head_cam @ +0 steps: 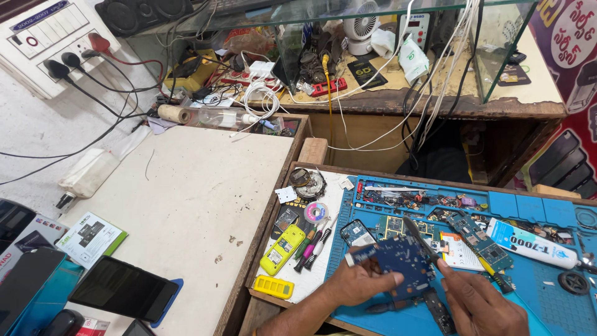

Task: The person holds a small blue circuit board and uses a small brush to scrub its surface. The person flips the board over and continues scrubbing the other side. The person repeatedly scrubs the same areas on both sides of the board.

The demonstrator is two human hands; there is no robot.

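My left hand [357,283] holds a blue circuit board [401,261] by its left edge, tilted up over the blue work mat [547,305]. My right hand [482,305] grips a thin tool with a dark tip [418,235], which rests on the board's top right edge. A yellow phone body [283,249] and several screwdrivers [314,246] lie just left of my left hand. More circuit boards [476,239] lie on the mat behind my hands.
A white glue tube [538,247] lies at the mat's right. A yellow battery [273,287] sits near the tray's front edge. On the white table [199,205] to the left lies a dark phone [123,289]. Cables, chargers and a small fan crowd the back shelf.
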